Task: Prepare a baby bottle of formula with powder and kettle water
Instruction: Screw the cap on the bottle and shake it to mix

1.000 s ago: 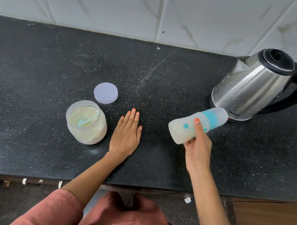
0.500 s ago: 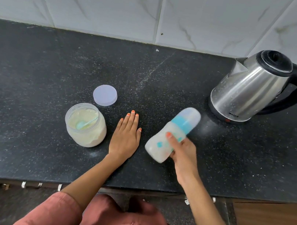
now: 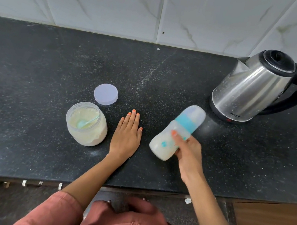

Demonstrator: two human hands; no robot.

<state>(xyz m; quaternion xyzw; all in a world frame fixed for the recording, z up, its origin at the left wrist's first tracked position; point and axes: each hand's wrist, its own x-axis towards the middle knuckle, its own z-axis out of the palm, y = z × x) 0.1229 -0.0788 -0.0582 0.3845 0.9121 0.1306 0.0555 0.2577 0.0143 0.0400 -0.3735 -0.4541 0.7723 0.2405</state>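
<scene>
The baby bottle, capped and holding milky liquid, is held tilted above the countertop near its front edge, cap end pointing toward the kettle. The right hand is clamped around the bottle's lower body. The left hand lies flat and empty, fingers together, on the countertop between the bottle and the open formula jar. A scoop rests in the jar's powder; the jar lid lies just behind it.

Judged risk: a loose collar could leak during shaking, and a wide swing could strike the kettle.

Compared with half a second ago, the bottle is slightly more upright; one second ago it lay nearly horizontal, closer to the kettle. The left hand is unmoved.
</scene>
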